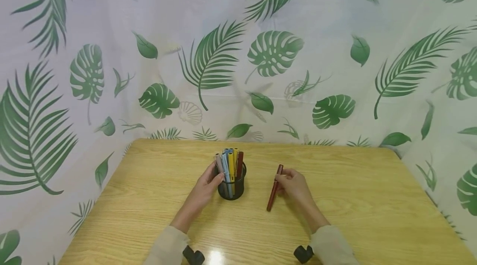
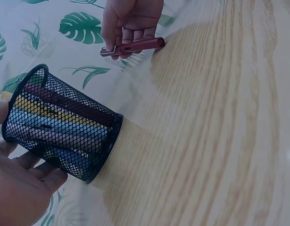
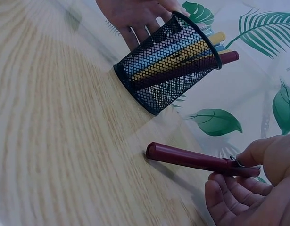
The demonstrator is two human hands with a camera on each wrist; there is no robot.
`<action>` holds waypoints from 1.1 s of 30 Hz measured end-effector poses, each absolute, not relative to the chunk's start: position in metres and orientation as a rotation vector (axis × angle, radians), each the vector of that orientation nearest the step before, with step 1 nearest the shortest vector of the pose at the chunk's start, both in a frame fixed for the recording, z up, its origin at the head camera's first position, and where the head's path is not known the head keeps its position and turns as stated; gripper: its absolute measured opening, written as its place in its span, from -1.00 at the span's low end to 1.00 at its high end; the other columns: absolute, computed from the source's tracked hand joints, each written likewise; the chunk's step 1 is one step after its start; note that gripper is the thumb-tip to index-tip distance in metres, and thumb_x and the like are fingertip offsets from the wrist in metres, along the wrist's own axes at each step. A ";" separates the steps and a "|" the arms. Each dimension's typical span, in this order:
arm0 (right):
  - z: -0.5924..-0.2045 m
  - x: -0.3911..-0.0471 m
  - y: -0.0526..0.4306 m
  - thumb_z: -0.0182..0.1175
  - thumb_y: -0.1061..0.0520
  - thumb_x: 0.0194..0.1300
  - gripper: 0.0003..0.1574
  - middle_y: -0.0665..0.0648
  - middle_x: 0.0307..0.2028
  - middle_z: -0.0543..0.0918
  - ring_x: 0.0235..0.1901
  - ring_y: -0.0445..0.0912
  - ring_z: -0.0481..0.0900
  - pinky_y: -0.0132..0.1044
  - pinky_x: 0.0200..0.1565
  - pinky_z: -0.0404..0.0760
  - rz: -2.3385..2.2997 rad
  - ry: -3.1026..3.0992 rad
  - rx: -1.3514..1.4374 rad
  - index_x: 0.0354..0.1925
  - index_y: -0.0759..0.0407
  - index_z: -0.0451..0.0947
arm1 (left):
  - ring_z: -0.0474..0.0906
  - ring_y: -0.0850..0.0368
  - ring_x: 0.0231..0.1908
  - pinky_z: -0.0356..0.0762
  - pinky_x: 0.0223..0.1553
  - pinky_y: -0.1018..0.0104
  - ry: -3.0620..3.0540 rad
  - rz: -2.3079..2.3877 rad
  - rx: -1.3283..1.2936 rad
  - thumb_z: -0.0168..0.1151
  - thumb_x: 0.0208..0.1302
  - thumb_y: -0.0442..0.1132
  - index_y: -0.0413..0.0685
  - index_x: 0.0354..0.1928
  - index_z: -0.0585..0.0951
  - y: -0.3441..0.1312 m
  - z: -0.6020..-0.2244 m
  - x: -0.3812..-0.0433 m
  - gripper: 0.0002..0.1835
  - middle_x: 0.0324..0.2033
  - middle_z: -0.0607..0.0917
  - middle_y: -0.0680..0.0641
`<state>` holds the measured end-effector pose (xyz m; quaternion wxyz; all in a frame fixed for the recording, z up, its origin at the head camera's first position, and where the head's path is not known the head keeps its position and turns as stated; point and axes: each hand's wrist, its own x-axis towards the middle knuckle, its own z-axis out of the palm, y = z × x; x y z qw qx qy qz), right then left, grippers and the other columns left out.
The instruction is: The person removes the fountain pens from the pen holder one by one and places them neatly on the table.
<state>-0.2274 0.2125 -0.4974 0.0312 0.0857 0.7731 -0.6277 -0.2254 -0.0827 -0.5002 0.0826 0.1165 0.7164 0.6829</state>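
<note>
Nearest me: two pale sleeves [image 1: 331,246] at the bottom edge, about 7 and 5 o'clock, a small black fitting [image 1: 193,255] just inside each. Beyond them, the wood-grain counter [image 1: 354,203].

Black mesh cup [image 1: 237,191] stands upright mid-counter. Left hand [image 1: 205,187] at its 9 o'clock, thumb at the rim, fingers round the side; holding it. Pens inside: grey [image 1: 218,162], light blue [image 1: 225,165], yellow [image 1: 231,165], one dark red [image 1: 240,161] at the cup's 3 o'clock.

Right hand [image 1: 297,186] further out at 3 o'clock, pinching a loose dark red pen [image 1: 272,198] near its upper end. Pen well apart from the cup, slanting from 1 o'clock down to 7. Can't tell whether its low end touches the counter.

Step, my reading: one pen being handled outside, cup steadied. Taking out or putting in, can't say. Any move cupward would call for a shift toward 9 o'clock, the pen turned upright and lifted over the rim, left hand firm.
</note>
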 end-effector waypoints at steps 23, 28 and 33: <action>-0.505 -0.228 0.199 0.23 0.26 0.41 -0.53 0.28 -0.31 0.75 -0.51 -0.13 0.62 -0.34 -0.44 0.66 -1.812 2.540 0.296 0.15 0.58 0.48 | -0.08 -0.23 0.57 -0.01 0.52 -0.15 2.150 2.016 0.385 0.02 0.66 -0.09 -0.11 0.66 -0.04 -0.082 -0.499 -0.225 -0.26 0.60 0.03 -0.30; -0.506 -0.229 0.197 0.23 0.24 0.38 -0.53 0.30 -0.26 0.76 -0.47 -0.12 0.65 -0.32 -0.40 0.67 -1.776 2.589 0.302 0.13 0.57 0.51 | -0.09 -0.23 0.58 -0.02 0.52 -0.15 2.153 2.019 0.376 0.02 0.66 -0.08 -0.09 0.66 -0.04 -0.083 -0.500 -0.225 -0.26 0.60 0.01 -0.29; -0.506 -0.226 0.194 0.25 0.18 0.38 -0.53 0.31 -0.21 0.76 -0.35 -0.04 0.71 -0.28 -0.33 0.70 -1.704 2.669 0.279 0.09 0.56 0.54 | -0.08 -0.18 0.58 -0.01 0.53 -0.12 2.136 2.035 0.369 0.02 0.66 -0.07 -0.06 0.67 -0.03 -0.082 -0.500 -0.227 -0.27 0.61 0.03 -0.25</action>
